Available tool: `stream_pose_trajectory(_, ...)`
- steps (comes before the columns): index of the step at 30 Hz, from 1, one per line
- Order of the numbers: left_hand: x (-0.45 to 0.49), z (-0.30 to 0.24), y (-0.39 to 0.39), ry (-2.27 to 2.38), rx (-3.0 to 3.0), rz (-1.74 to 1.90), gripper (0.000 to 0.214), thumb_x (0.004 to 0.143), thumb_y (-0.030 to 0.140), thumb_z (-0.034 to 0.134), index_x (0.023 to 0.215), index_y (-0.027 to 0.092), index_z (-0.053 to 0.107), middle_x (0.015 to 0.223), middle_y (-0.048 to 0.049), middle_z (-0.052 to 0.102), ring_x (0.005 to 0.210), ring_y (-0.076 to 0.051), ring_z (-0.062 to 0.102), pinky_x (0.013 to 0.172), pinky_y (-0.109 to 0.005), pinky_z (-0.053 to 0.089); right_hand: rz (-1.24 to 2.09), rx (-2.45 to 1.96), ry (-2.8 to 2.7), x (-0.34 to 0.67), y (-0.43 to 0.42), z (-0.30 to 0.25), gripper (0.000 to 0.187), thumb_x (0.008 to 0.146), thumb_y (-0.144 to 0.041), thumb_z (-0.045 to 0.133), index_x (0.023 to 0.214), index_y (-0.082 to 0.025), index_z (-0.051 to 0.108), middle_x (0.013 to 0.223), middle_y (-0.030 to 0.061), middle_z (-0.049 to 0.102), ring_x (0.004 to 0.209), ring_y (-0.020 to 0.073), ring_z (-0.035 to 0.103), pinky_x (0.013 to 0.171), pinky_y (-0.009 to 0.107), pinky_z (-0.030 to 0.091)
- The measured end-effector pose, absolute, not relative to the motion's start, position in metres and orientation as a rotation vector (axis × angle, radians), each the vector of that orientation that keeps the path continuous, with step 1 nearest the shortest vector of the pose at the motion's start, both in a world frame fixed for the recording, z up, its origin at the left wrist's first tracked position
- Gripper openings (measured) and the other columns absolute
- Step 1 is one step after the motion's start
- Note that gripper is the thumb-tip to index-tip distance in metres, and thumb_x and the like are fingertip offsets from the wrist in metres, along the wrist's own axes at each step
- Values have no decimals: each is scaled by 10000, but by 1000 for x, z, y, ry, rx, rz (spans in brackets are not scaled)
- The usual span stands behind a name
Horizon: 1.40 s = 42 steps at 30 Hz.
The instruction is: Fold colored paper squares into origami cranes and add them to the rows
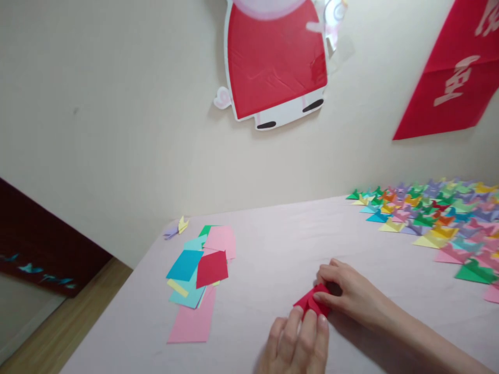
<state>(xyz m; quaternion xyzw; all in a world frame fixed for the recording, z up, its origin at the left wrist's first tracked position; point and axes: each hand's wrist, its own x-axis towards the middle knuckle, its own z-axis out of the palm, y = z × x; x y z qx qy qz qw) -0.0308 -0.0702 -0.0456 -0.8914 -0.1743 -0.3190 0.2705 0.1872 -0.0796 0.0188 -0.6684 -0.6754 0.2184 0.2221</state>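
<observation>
A small folded piece of red paper point(312, 303) lies on the pale tabletop, in the lower right of the head view. My left hand point(295, 345) presses its fingertips on the near edge of this paper. My right hand point(345, 291) pinches the paper's right side, its thumb on top and its other fingers curled behind. A raised, curved flap of the red paper shows between the two hands. Parts of the paper's near and right edges are hidden by the fingers.
Loose coloured paper sheets point(185, 266) overlap on the left of the table point(136, 317). Many folded paper birds point(424, 221) stand in rows at the right. Two small folded pieces point(182, 224) sit at the far left corner. A wall point(156, 130) rises behind.
</observation>
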Motion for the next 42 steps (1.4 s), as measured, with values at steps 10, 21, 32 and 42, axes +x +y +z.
stream_pose_trajectory(10,-19,-68,-65,-387,-2422,-920,202,952,257,580,1123,187,661,1205,-77,681,1240,-243,548,1098,-409,344,542,-1892,-1907,183,-81,18,179,824,-230,572,650,-215,534,728,23,647,792,219,545,707,335,397)
stream_pose_trajectory(21,-19,-81,-66,-414,-2474,-901,219,955,245,577,1149,188,658,1158,-72,702,1177,-234,600,1092,-389,353,479,-1929,-1962,180,-81,15,166,881,-245,563,726,-195,594,787,51,658,805,230,536,733,363,382)
stream_pose_trajectory(32,-19,-69,-64,-433,-2439,-921,242,966,235,509,1158,190,649,1274,-67,649,1294,-235,501,1142,-421,284,429,-1965,-1983,177,-81,13,194,911,-223,527,725,-187,571,756,54,631,790,235,541,720,359,366)
stream_pose_trajectory(42,-23,-62,-66,-425,-2526,-800,248,974,242,508,1172,191,648,1256,-72,651,1244,-235,524,1093,-398,319,377,-1965,-1974,177,-82,7,195,906,-222,532,716,-195,568,742,52,614,777,234,536,707,353,366)
